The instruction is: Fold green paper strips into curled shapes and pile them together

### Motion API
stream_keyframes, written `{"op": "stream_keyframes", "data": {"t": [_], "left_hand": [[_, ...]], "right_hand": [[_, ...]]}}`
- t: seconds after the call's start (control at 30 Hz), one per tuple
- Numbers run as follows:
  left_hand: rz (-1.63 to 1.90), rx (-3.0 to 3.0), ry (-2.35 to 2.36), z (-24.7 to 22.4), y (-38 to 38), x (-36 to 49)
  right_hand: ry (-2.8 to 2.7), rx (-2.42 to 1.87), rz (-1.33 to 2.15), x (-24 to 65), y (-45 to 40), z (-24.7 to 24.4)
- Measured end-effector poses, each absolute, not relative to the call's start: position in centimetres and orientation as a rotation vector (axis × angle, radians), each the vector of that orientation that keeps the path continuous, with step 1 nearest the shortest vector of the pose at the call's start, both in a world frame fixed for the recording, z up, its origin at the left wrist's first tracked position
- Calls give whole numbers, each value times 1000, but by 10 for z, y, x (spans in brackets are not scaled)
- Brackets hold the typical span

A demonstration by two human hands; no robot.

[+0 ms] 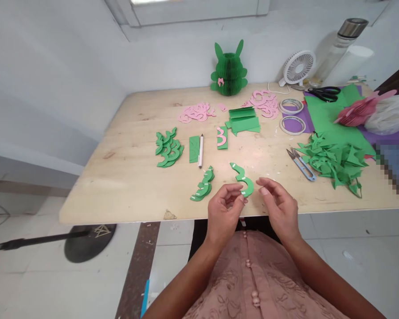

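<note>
Left hand (224, 212) pinches the green cutout (250, 184) by its lower end, near the table's (136, 186) front edge; right hand (282, 210) has fingers slightly parted (nothing visible between). Hazard: white strips (244, 178), if adhesive, could catch the neighbouring stack (204, 186) through leftward drift.

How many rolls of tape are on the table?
2. The back roll is left of the black scissors; the front roll is just nearer the front edge. Any more could be hidden.
</note>
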State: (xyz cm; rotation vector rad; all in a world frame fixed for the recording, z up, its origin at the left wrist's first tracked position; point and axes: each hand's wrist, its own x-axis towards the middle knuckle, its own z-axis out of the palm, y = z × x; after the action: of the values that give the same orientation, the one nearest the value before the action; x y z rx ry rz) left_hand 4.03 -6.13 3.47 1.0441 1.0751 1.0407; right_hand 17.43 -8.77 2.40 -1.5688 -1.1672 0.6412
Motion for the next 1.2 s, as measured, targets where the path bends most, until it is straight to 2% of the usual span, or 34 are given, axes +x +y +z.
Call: {"op": "stream_keyframes", "data": {"t": [0.1, 0.23, 0.47, 0.9, 1.2], "left_hand": [[1037, 1189, 1065, 32, -65, 39], [999, 1369, 1085, 33, -66, 38], [1019, 1431, 1118, 38, -67, 37], [803, 676, 895, 48, -57, 38], [896, 852, 978, 43, -59, 42]], "right_hand": [[-906, -1497, 1031, 176, -84, 27], [-781, -1407, 1186, 175, -80, 32], [-764, -1289, 1202, 170, -79, 31], [-859, -1211, 1131, 173, -78, 22], [-996, -1296, 1024, 170, -79, 27]]}}
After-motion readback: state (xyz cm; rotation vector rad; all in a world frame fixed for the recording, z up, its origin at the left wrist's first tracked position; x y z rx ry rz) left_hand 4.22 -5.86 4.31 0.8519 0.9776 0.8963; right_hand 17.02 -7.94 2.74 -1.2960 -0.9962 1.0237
